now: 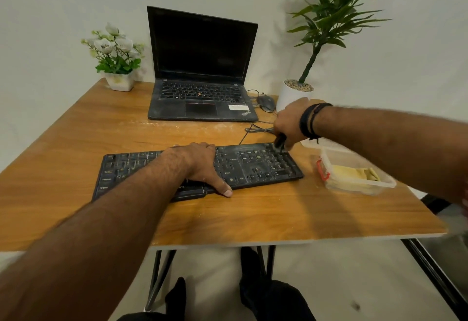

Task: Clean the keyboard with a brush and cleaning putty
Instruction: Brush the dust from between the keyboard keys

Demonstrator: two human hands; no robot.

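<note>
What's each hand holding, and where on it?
The right hand grips the brush by its handle, bristles on the keyboard. The left hand holds nothing; it rests flat on the keyboard.

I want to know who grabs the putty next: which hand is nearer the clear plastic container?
Right. The right hand holds the brush at the keyboard's far right corner, just left of the container. The left hand rests mid-keyboard, farther away.

"ThinkPad" on laptop (202,97) palm rest; "Shift", "Ctrl", "Caps Lock" on keyboard (253,166) keys.
</note>
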